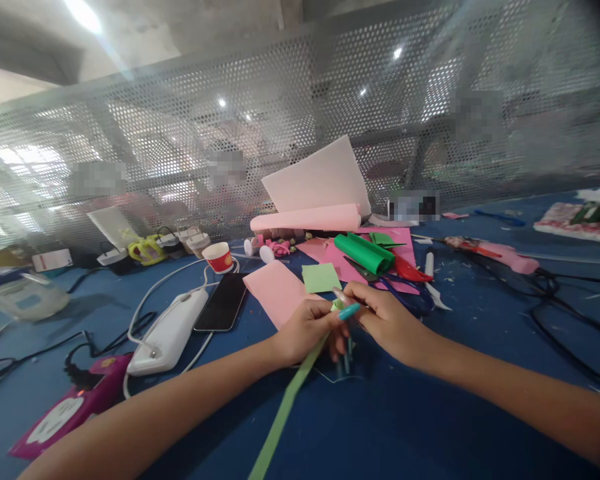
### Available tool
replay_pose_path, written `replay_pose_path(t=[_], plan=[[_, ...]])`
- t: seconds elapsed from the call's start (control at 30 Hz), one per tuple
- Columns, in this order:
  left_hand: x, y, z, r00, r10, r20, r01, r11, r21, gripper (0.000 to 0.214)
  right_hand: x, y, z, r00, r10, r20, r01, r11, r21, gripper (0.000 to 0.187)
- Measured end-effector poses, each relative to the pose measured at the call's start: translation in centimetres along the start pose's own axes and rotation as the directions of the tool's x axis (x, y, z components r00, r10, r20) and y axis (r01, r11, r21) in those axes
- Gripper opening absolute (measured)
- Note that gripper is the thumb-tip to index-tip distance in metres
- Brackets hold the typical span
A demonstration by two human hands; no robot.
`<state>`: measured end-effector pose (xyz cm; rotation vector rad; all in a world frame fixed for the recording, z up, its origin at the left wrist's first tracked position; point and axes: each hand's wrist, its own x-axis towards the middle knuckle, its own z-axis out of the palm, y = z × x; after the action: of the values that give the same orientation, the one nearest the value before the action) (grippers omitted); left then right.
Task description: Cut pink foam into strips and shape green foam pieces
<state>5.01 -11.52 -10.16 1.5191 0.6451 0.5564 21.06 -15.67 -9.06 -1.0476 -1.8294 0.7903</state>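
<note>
Both of my hands meet over the middle of the blue table. My left hand (307, 329) is closed in a pinch on the top end of a long light-green paper strip (285, 408) that trails down toward me. My right hand (386, 319) is closed too, its fingertips pinching the same end of the strip where a small pale piece shows between the fingers. Just beyond the hands lie a light-pink paper sheet (275, 289) and a small light-green paper square (321, 277).
A dark-green paper roll (365, 253), magenta sheet (345, 265) and red-handled scissors (411, 271) lie behind. A black phone (224, 303), white power bank (170, 331), red cup (219, 257) and cables sit left. A pink glue gun (73, 407) is near left. Perforated metal screen (280, 120) backs the table.
</note>
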Motion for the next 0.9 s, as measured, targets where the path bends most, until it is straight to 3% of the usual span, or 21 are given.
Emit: replay_pose_path(t=[0.1,0.3,0.9], plan=[[0.09,-0.22,-0.08,1.0,0.005,-0.018,-0.004,0.998,0.06,0.05,0.0,-0.08,-0.01,1.0,-0.004,0.002,0.004,1.0,0.018,0.018],[0.13,0.15,0.42,0.99,0.086,-0.115,-0.101,0.987,-0.126,0.036,-0.02,-0.01,0.04,0.999,-0.027,-0.038,0.028,0.999,0.032,0.024],[0.01,0.34,0.04,0.97,0.118,-0.215,-0.139,0.986,-0.086,0.034,-0.4,-0.05,0.74,0.993,0.096,-0.075,-0.085,0.987,0.135,0.035]])
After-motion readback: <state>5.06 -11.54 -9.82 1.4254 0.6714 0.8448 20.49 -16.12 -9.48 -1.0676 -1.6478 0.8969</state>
